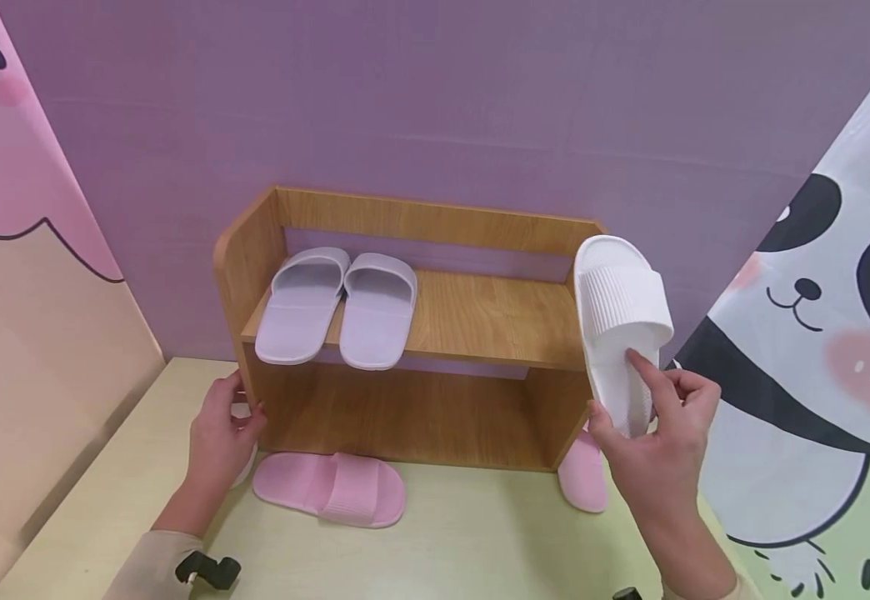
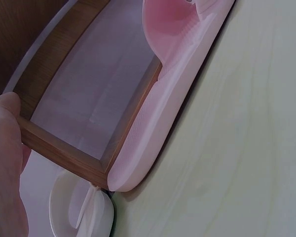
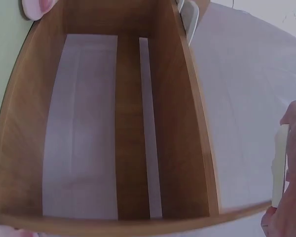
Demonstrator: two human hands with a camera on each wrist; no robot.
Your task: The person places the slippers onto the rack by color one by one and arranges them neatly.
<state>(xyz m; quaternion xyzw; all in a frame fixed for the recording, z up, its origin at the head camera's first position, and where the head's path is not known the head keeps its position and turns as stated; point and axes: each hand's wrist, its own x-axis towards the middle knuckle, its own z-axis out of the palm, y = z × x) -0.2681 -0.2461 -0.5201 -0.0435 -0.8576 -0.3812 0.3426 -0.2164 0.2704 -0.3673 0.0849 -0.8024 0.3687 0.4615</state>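
Observation:
A two-tier wooden shoe rack stands in front of me. My left hand grips its left side panel near the lower front edge; in the left wrist view the thumb lies on that wood. My right hand holds a white slipper by its heel end, toe up, at the rack's right end. In the right wrist view the slipper shows only as a thin edge beside the fingers. Two lilac slippers, a left one and a right one, sit side by side on the upper shelf.
On the pale table, a pink slipper lies sideways before the rack. Another pink slipper rests by the right panel. A second white slipper is beside the left panel, partly hidden. A purple backdrop stands behind.

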